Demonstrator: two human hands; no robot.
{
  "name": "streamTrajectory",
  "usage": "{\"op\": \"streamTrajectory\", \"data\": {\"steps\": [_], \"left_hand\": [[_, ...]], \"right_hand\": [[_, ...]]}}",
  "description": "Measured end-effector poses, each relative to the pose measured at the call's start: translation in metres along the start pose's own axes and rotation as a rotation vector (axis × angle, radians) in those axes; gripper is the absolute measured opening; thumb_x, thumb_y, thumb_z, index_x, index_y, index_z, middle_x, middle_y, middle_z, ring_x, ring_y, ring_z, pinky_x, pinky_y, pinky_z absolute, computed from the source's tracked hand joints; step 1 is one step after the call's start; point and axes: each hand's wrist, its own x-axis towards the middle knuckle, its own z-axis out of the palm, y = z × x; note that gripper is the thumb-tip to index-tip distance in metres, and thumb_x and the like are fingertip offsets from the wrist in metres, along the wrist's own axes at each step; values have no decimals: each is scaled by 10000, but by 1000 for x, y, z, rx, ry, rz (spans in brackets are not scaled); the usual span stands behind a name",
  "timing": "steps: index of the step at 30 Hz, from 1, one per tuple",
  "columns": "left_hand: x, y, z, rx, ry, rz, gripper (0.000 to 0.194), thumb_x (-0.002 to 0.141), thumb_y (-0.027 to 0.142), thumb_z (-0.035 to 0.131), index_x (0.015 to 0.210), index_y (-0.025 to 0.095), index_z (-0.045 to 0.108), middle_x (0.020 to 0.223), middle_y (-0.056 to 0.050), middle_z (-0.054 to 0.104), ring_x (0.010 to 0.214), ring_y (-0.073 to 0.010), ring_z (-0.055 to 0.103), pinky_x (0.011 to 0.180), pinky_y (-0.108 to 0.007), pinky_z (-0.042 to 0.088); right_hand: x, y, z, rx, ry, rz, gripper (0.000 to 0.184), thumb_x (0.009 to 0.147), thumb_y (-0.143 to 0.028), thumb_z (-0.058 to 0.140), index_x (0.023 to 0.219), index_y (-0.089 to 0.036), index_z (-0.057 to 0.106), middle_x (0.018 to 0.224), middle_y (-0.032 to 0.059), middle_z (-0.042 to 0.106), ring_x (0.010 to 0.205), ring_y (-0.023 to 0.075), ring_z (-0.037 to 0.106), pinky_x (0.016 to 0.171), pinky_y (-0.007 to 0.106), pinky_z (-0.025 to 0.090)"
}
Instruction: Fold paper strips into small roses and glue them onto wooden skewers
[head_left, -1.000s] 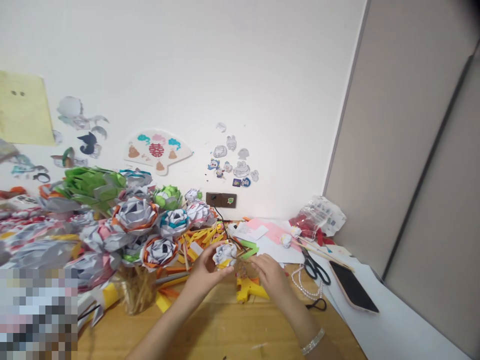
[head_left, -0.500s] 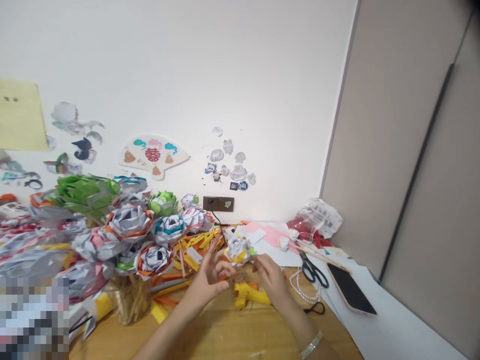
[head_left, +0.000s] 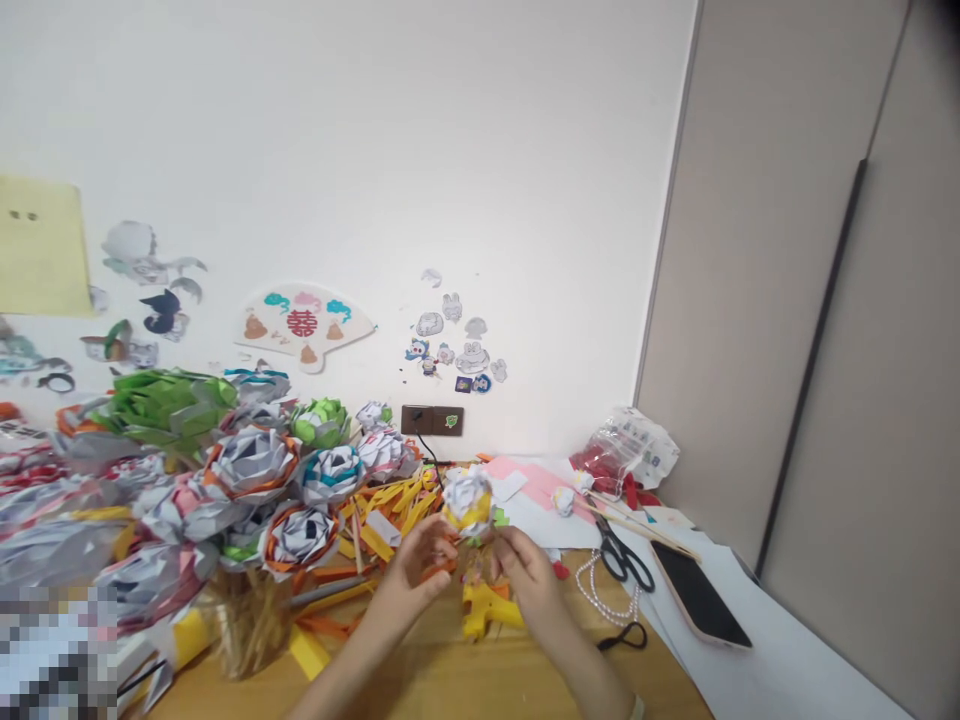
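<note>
A white and yellow paper flower (head_left: 468,502) is upright between my hands, above the table. My right hand (head_left: 526,572) is closed in a pinch just below and right of the bloom, seemingly on its stem, which the fingers mostly hide. Close by on the other side, my left hand (head_left: 424,562) has its fingers curled but apart, with nothing seen in it. Its fingertips come near the flower's lower left edge; whether they touch cannot be made out. Beneath the hands lies a yellow glue gun (head_left: 487,610), partly covered by the right hand.
Several large paper flowers in a clear vase (head_left: 251,620) crowd the left. Yellow and orange paper strips (head_left: 401,505) litter the table behind my left hand. To the right lie black scissors (head_left: 622,560), a bead string (head_left: 596,595), a phone (head_left: 699,592) and small white flowers on sticks (head_left: 562,501).
The view has tilted up slightly. My left hand's fingers have curled in, closer to the flower. The flower has tipped so its yellow side shows more; my right hand still pinches beside it.
</note>
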Motion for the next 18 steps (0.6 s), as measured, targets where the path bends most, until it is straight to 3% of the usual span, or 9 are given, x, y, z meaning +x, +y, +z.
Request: {"op": "streamTrajectory", "data": {"steps": [5, 10, 14, 18], "left_hand": [[-8, 16, 9, -5, 60, 21, 779, 371, 541, 803, 1037, 185, 614, 1010, -131, 651, 997, -310, 556, 865, -376, 431], [-12, 30, 15, 113, 214, -100, 631, 465, 519, 771, 986, 190, 636, 953, -108, 696, 1049, -328, 556, 920, -415, 410], [-11, 28, 13, 135, 226, -113, 578, 477, 535, 755, 920, 179, 651, 985, -109, 699, 1033, -325, 571, 913, -406, 420], [-12, 28, 15, 113, 208, -116, 495, 498, 537, 745, 829, 181, 653, 879, -89, 719, 904, -293, 626, 848, -380, 463]], "right_hand": [[-4, 15, 1, -291, 20, -75, 281, 908, -355, 395, 978, -190, 611, 779, 36, 613, 711, 164, 577, 683, 274, 451], [-6, 20, 2, -438, 18, -152, 259, 913, -305, 400, 1015, -212, 620, 896, 55, 649, 847, 185, 594, 762, 291, 455], [-8, 15, 3, -506, 8, -162, 262, 918, -290, 395, 1027, -212, 620, 928, 64, 658, 878, 194, 596, 790, 303, 454], [-8, 13, 2, -539, -21, -173, 282, 922, -283, 379, 1035, -202, 624, 947, 77, 666, 887, 204, 600, 793, 318, 456]]}}
